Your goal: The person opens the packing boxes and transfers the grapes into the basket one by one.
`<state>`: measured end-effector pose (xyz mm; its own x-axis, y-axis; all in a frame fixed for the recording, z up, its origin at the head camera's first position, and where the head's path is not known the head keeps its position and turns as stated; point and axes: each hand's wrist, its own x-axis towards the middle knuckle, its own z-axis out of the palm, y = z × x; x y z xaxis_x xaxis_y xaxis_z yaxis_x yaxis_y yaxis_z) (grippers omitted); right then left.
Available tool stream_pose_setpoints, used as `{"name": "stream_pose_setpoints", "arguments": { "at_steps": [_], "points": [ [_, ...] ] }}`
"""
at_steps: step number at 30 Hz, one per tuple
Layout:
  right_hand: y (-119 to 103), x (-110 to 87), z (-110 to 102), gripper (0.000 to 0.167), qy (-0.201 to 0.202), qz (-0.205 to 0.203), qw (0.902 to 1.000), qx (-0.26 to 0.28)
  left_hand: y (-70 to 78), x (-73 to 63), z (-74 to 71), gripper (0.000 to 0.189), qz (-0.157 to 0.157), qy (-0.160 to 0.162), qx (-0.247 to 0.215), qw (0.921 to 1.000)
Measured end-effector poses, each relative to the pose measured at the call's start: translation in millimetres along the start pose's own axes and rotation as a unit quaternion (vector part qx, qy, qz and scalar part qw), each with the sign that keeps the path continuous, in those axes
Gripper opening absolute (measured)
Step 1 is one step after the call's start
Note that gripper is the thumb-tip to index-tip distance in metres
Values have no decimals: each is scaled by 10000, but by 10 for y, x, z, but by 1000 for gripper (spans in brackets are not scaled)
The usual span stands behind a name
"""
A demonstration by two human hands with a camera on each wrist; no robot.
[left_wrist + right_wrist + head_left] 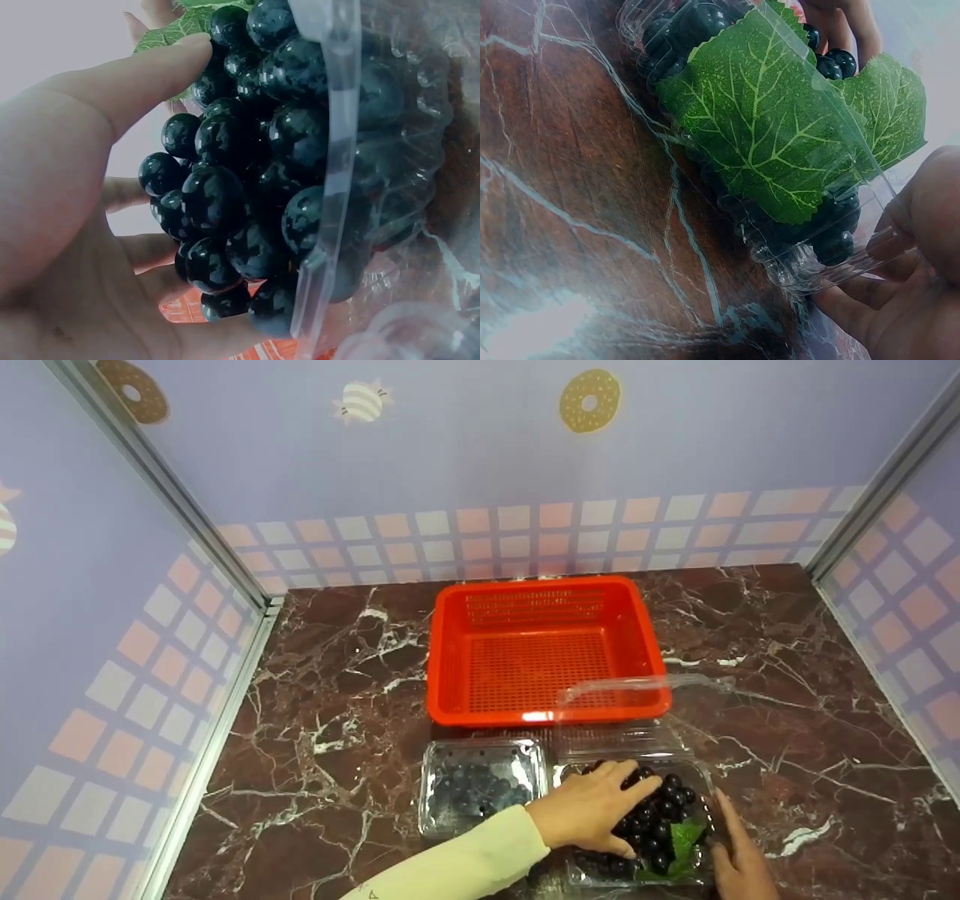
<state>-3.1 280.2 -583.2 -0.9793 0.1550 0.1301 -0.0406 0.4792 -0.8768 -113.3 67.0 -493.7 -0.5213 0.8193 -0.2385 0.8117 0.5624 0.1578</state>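
A bunch of dark grapes [664, 810] with green leaves [757, 127] lies in a clear plastic clamshell box [709, 780] at the front right. My left hand [592, 806] rests over the bunch, fingers spread across it. In the left wrist view its thumb [150, 79] lies straight along one side of the grapes, by a leaf, and the other fingers reach behind them. At the box's right side, my right hand [739, 855] grips the wall; the right wrist view shows thumb and fingers pinching its rim near a corner.
The box's clear lid [622, 735] stands raised at the back, overlapping the front rim of a red perforated basket [442, 660]. Left of the box sits a closed clear container [480, 787] with small dark fruit inside. Patterned panels [480, 457] enclose the marbled table [322, 712].
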Motion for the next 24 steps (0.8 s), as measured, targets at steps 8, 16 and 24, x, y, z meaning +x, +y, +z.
{"name": "stream_pose_setpoints", "arguments": {
  "at_steps": [8, 16, 24],
  "points": [
    [-30, 28, -45, 78, -494, 667, 9966, -12, 8, 31, 21, 106, 74, 12, 295, 9995],
    [-21, 9, -1, 77, -117, 103, 9999, -61, 3, 66, 47, 108, 165, -49, 239, 9996],
    [-15, 10, -5, 78, -89, 240, 9995, -211, -15, 109, 81, 105, 185, -31, 137, 9997]
  ]
}}
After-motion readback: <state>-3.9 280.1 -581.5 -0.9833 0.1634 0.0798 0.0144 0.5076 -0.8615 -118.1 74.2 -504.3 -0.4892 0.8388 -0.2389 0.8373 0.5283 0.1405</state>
